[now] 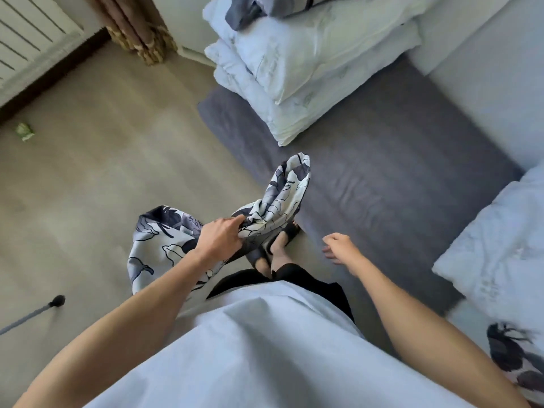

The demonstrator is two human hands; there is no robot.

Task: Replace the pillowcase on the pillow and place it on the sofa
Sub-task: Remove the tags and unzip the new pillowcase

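My left hand (221, 238) grips a white pillowcase with a dark floral print (273, 198), which hangs crumpled over the floor at the sofa's front edge. My right hand (338, 247) is empty, its fingers loosely curled, above the seat's front edge. A bare white pillow (500, 240) lies on the grey sofa seat (382, 172) at the right. A stack of white pillows (306, 69) sits on the far end of the seat.
Another floral-print fabric (512, 354) lies at the lower right. Grey folded cloth (247, 8) tops the far stack. A curtain (135, 28) and a radiator (26, 39) stand at the upper left. A small green scrap (25, 132) and a pole tip (57, 301) lie on the floor.
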